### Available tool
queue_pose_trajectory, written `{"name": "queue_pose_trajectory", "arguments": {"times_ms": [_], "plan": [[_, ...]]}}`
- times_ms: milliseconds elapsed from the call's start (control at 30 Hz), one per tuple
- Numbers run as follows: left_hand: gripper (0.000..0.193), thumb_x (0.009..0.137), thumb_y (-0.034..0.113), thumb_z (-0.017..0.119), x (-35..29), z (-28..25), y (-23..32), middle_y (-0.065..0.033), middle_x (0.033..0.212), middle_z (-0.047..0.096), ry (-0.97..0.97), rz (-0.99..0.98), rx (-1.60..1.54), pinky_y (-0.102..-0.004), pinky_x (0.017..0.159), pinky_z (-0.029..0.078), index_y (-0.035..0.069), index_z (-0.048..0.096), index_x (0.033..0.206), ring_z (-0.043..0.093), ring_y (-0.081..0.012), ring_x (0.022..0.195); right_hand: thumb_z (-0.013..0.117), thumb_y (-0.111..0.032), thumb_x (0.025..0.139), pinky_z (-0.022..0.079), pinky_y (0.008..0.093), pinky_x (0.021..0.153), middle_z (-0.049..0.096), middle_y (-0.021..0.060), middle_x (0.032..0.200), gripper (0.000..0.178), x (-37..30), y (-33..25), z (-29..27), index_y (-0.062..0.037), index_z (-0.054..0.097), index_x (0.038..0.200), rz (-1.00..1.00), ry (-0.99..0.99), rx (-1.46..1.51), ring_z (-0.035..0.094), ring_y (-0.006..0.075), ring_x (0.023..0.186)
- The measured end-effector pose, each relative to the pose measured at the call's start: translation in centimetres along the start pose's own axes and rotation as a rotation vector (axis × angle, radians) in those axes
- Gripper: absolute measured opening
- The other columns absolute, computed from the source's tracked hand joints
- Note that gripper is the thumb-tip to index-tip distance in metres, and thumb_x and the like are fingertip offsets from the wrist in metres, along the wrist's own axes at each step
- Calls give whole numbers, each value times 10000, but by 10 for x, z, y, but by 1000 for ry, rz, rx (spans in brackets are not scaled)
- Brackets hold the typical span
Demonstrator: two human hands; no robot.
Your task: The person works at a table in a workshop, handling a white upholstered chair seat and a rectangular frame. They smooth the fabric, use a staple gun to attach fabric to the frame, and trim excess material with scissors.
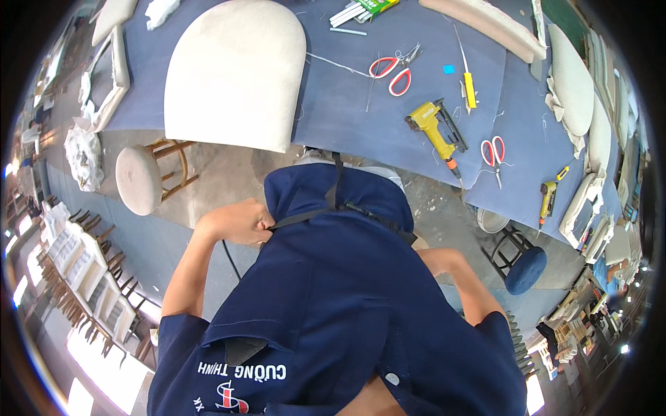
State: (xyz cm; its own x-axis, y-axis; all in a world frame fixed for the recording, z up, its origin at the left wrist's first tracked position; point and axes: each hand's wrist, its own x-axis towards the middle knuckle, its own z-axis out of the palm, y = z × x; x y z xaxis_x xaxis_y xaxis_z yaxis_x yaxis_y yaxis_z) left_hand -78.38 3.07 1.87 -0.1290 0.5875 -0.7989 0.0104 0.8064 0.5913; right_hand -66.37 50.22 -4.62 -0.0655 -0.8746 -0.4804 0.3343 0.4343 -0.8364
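At the left side of my waist, my left hand (243, 220) is closed, its curled fingers at the end of a black strap (305, 218) that runs across my dark blue shirt. On the other side my right hand (429, 260) goes behind my hip; its fingers are hidden by the shirt. In front of me a cream upholstered seat panel (236, 73), rounded at its far end, lies on the blue-grey covered table (333, 114). Neither hand touches the panel.
Right of the panel lie red-handled scissors (393, 73), a yellow staple gun (437, 135), a yellow-handled tool (469, 90) and smaller scissors (494, 156). Chalk-like white sticks (354, 14) sit at the far edge. Two stools, one cream (139, 179) and one blue (525, 270), stand below.
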Motion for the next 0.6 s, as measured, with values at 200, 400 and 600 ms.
{"name": "queue_pose_trajectory", "arguments": {"times_ms": [200, 400, 600], "plan": [[193, 802, 124, 692, 21, 14, 8, -184, 918, 779, -154, 26, 95, -446, 745, 568, 14, 777, 936, 756, -344, 884, 755, -180, 936, 501, 363, 1031, 688, 155, 1313, 471, 8, 39, 17, 33, 639, 1340, 109, -189, 83, 626, 235, 1214], [230, 869, 205, 715, 21, -1, 26, -154, 986, 792, -110, -168, 9, -435, 806, 575, 53, 782, 1028, 753, -338, 971, 717, -155, 963, 550, 339, 909, 756, 92, 1096, 302, -5, 15, -41, -11, 714, 1229, 220, -32, 102, 688, 183, 1009], [219, 930, 208, 769, 66, -4, 72, -142, 938, 744, 293, 367, -65, -337, 713, 583, 29, 756, 1056, 726, -224, 790, 738, -173, 993, 542, 267, 805, 739, 23, 983, 204, 17, -50, -78, -32, 728, 1140, -113, 669, 130, 678, 99, 909]]}}
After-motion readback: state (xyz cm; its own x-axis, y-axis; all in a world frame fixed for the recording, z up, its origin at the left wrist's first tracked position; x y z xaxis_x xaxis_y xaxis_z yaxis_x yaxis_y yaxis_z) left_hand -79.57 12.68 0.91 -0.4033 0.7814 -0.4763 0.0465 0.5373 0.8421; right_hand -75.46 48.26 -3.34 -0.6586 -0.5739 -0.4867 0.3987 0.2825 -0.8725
